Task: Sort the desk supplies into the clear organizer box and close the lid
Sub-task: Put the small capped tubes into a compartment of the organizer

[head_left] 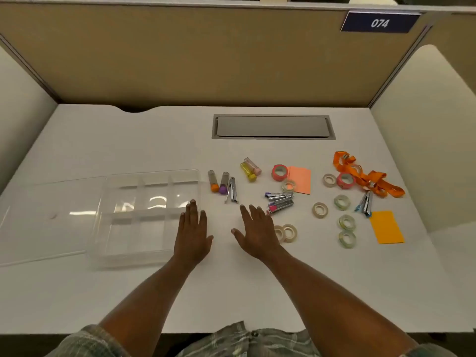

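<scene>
A white desk (154,140) is stretching out inside a tan-walled cubicle (206,60), with a blue "074" sign (380,22) sitting up at the top right and a grey hatch (273,127) lying flush in the desktop.

The clear organizer box (134,258) is sitting open at the left, its compartments showing nothing inside, and its lid (49,220) is lying flat just beside it on the far left.

Both hands are hovering low, palms down, fingers straight, and they are holding nothing. The left hand (192,235) is reaching over the box's right wall; I cannot tell whether it is touching. The right hand (258,230) is spreading out next to it, with a gap between the two.

The supplies are lying scattered to the right of the box. An orange-capped tube (213,181), a purple-capped tube (224,182) and a silver stapler (231,190) are lying nearest it. A yellow tube (248,172) and a pink tube (253,166) are lying side by side beyond. Two small staplers (280,200) are lying just past the right fingertips, and two pale tape rolls (289,232) are lying beside that hand. Farther right, a pink tape roll (280,172) is touching a peach note pad (300,179), and an orange lanyard (371,180) is lying in a tangle above an orange note pad (386,227).
</scene>
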